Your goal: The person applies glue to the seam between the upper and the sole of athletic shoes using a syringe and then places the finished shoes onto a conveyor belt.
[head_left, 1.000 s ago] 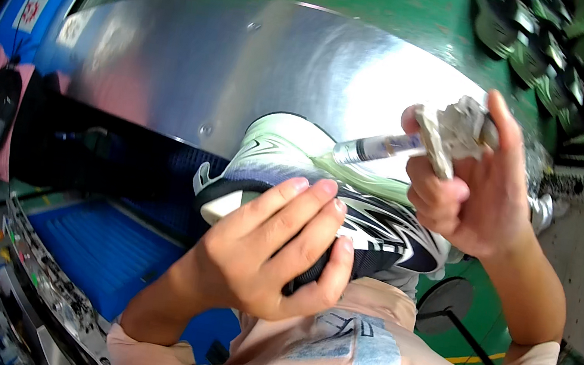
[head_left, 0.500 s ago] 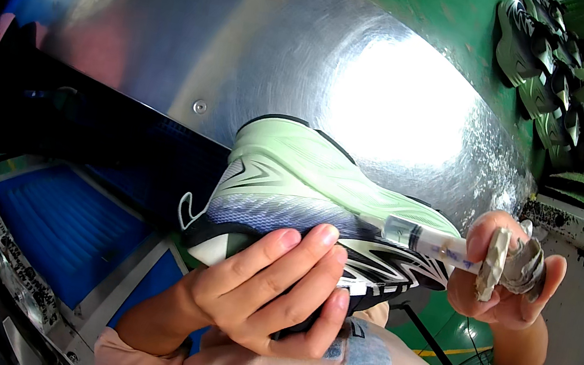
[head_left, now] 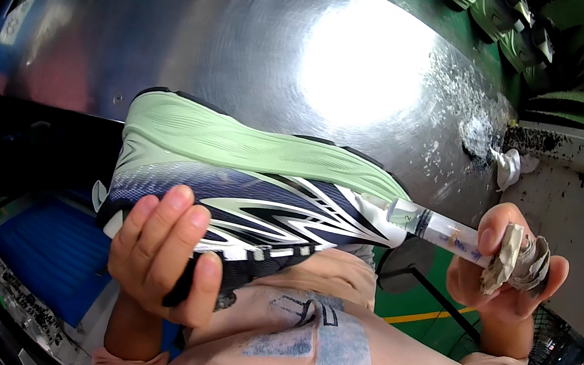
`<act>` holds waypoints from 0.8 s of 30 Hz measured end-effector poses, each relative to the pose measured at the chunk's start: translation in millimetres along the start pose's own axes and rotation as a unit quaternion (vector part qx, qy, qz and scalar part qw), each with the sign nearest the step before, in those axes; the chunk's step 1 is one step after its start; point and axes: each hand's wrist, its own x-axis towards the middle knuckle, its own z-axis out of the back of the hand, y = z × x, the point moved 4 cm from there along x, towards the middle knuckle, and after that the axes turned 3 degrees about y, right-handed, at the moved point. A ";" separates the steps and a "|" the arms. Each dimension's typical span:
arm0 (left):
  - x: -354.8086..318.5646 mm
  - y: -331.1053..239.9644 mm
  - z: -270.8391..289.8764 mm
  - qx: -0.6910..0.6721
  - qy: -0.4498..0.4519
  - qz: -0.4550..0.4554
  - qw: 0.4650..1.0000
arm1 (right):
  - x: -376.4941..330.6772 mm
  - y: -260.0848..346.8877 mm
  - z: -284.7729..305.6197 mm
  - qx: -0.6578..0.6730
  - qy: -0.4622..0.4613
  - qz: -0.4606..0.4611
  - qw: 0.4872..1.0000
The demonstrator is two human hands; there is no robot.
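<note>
My left hand (head_left: 164, 254) grips a sports shoe (head_left: 246, 183) from below, fingers wrapped over its dark blue and white upper. The shoe lies on its side with its pale green sole turned up and away from me. My right hand (head_left: 513, 272) holds a clear plastic syringe (head_left: 436, 227) together with a crumpled grey rag (head_left: 518, 258). The syringe tip touches the right end of the shoe, where the upper meets the sole.
A shiny steel table (head_left: 267, 43) with a bright glare spreads behind the shoe. Green shoe soles (head_left: 513, 19) sit at the top right. A stained white ledge (head_left: 578, 187) with a white blob is on the right; blue trays (head_left: 39, 258) lie at lower left.
The shoe has turned and spread wider across the view. My right hand dropped from above the shoe to its right end, bringing the syringe tip against it.
</note>
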 end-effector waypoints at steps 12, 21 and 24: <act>22.4 -0.8 0.7 0.048 0.007 -0.004 0.999 | -42.6 -41.0 26.6 0.168 -0.026 0.141 0.975; 53.2 3.9 5.0 0.017 0.067 -0.051 0.996 | -55.8 -43.2 31.5 0.124 -0.110 0.046 0.985; 60.9 6.4 2.4 -0.013 0.071 -0.052 0.996 | -56.1 -43.1 29.2 0.204 -0.106 0.013 0.973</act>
